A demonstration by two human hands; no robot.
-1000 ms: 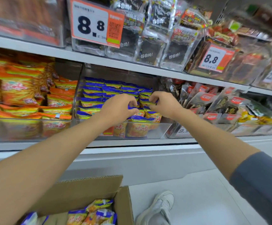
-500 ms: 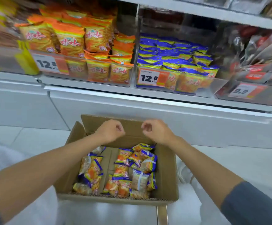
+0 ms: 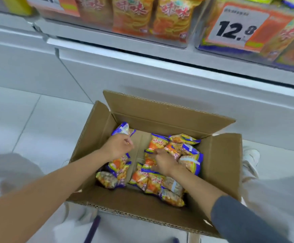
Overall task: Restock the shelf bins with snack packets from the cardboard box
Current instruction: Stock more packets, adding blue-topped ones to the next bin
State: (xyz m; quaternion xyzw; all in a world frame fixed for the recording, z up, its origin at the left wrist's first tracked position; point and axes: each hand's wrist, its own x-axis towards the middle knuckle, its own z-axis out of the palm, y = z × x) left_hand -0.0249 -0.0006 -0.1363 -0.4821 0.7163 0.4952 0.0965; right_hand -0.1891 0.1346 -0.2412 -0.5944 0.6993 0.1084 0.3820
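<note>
Both grips are down in the cardboard box [image 3: 219, 163], going for packets, with plenty left to shelve.

The box stands open on the floor [image 3: 28, 120] below the shelf. A loose layer of snack packets [image 3: 153, 181] covers most of its bottom, with bare cardboard showing down the middle. At the box's far left corner the left grip [image 3: 118, 146] is clenched, apparently grasping a blue-topped packet [image 3: 123, 129] that stands up beyond the knuckles. The right grip [image 3: 162, 160] is curled down among the packets near the middle. I cannot tell whether it has hold of one. Above, the shelf bins [image 3: 183, 42] already look well filled behind the 12.8 price tag [image 3: 237, 27]. I'd judge the job partly done: a fair number of packets must yet go from the box to the shelf, and nothing is on its way up yet.
</note>
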